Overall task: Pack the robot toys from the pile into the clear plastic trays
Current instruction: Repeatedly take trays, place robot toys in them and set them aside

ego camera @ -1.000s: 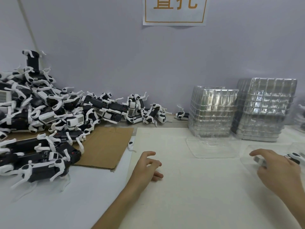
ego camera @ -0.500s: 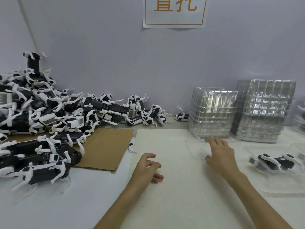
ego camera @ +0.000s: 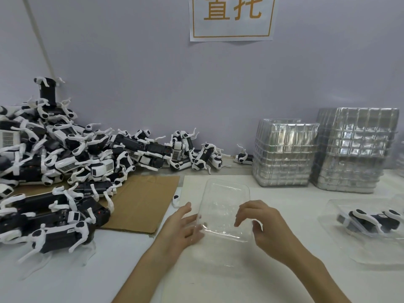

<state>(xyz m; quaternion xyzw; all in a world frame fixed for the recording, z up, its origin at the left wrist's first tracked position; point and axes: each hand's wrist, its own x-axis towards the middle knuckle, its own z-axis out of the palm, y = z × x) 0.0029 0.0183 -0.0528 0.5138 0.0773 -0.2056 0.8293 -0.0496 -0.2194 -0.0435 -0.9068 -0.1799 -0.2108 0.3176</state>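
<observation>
I hold one empty clear tray [ego camera: 225, 193] in front of me, a little toward 12 o'clock from my wrists, above the white table [ego camera: 218, 281]. My left hand [ego camera: 182, 228] is at the tray's 8 o'clock corner; its fingers are stretched almost straight and the tips show through the plastic, so they lie under that corner and support it. My right hand [ego camera: 265, 228] is at the 4 o'clock side of the tray; its fingers are curled over the right rim and the thumb is on the outside, so this hand grips the rim. Whether the tray touches the table I cannot tell. The pile of robot toys [ego camera: 65, 162], black and white, lies at 9 to 10 o'clock against the wall and partly on a brown cardboard sheet [ego camera: 140, 202]. A small white piece [ego camera: 176, 199] lies alone at 11 o'clock, just beside the tray's left edge. At 1 o'clock stands a stack of clear trays [ego camera: 284, 154], and a taller stack [ego camera: 354, 149] stands just beside it at 2 o'clock. At 3 o'clock a second tray [ego camera: 341, 254] lies flat on the table with one robot toy [ego camera: 369, 221] in it. At 12 o'clock a paper sign [ego camera: 231, 18] with orange characters hangs on the wall.
</observation>
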